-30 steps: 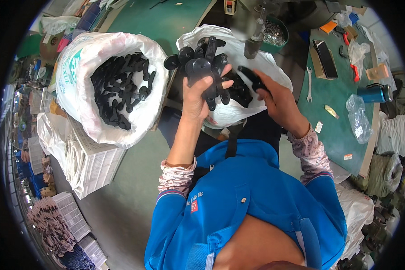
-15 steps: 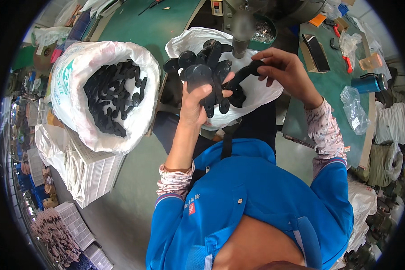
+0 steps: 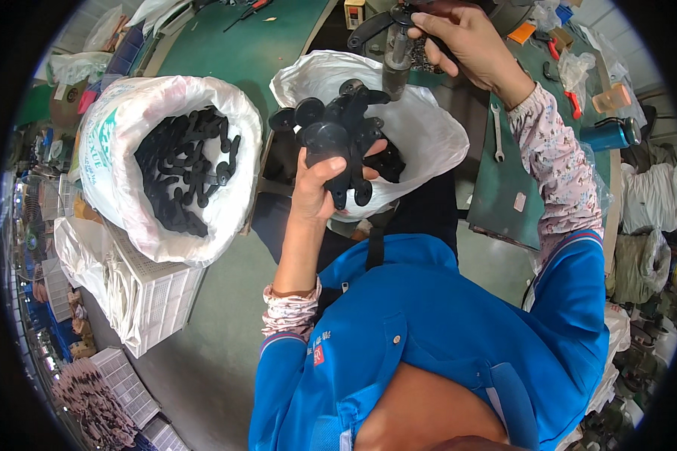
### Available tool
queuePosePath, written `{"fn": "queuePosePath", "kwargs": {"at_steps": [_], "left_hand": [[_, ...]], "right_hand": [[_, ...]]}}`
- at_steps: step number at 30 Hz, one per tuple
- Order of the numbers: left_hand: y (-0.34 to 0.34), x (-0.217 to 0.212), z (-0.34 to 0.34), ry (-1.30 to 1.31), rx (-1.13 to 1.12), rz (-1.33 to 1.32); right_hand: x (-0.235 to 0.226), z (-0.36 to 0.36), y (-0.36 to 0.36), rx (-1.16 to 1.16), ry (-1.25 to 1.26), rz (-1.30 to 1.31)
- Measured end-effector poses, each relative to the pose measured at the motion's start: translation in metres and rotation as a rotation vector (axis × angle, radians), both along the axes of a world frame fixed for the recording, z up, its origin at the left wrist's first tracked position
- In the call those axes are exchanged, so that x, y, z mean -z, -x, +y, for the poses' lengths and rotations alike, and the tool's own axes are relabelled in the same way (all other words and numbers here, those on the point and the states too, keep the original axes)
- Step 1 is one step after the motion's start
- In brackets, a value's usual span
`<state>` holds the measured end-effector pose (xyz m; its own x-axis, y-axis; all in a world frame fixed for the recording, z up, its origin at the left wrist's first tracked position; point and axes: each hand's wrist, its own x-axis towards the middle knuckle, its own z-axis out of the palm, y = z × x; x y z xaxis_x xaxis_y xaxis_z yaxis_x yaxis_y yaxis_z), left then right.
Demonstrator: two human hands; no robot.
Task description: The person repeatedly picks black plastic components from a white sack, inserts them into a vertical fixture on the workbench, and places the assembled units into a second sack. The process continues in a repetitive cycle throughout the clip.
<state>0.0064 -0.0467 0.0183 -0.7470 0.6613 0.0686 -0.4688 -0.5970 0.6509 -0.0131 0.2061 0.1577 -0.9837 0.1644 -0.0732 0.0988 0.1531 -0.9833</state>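
My left hand (image 3: 323, 184) grips a bunch of black flat plastic parts (image 3: 338, 128) with round ends, held above a white plastic bag (image 3: 429, 128) that holds more of them. My right hand (image 3: 470, 37) is raised at the top of the view, holding a single black part (image 3: 372, 26) against the upright metal post of a bench machine (image 3: 395, 64). My sleeves are blue with flowered cuffs.
A large white sack (image 3: 120, 135) full of the same black parts sits at the left on a white crate (image 3: 154, 301). A green bench (image 3: 511, 173) at the right carries a wrench (image 3: 498, 131), a blue bottle (image 3: 609, 134) and small tools. Stacked crates stand at the lower left.
My right hand has lifted a single black part out of the bag and moved it up to the machine post. The left hand stayed put with its bunch.
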Motion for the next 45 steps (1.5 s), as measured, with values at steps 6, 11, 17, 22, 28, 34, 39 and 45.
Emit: {"fn": "queuePosePath", "kwargs": {"at_steps": [6, 11, 17, 22, 28, 34, 39, 45], "left_hand": [[0.002, 0.001, -0.007, 0.057, 0.064, -0.005], [0.001, -0.002, -0.007, 0.106, 0.183, 0.012], [-0.008, -0.007, 0.004, 0.118, 0.224, 0.044], [-0.005, -0.001, -0.002, 0.009, 0.23, -0.035], [-0.015, 0.002, -0.002, -0.366, 0.396, -0.192], [-0.021, -0.003, 0.008, -0.386, 0.47, -0.257], [-0.018, 0.014, -0.005, -0.475, 0.421, -0.323], [-0.006, 0.006, -0.004, -0.319, 0.244, -0.215]], "right_hand": [[0.057, -0.002, -0.022, -0.039, 0.076, 0.025], [0.092, -0.011, -0.062, -0.26, -0.175, 0.335], [0.106, -0.025, -0.08, -0.216, -0.618, 0.512], [0.108, -0.018, -0.09, -0.115, -0.004, 0.368], [0.127, -0.008, -0.085, -0.255, 0.552, 0.178], [0.129, -0.036, -0.077, -0.407, 0.744, 0.14], [0.119, -0.018, -0.069, -0.167, 0.562, 0.196], [0.073, -0.001, -0.053, 0.12, 0.143, 0.287]]}}
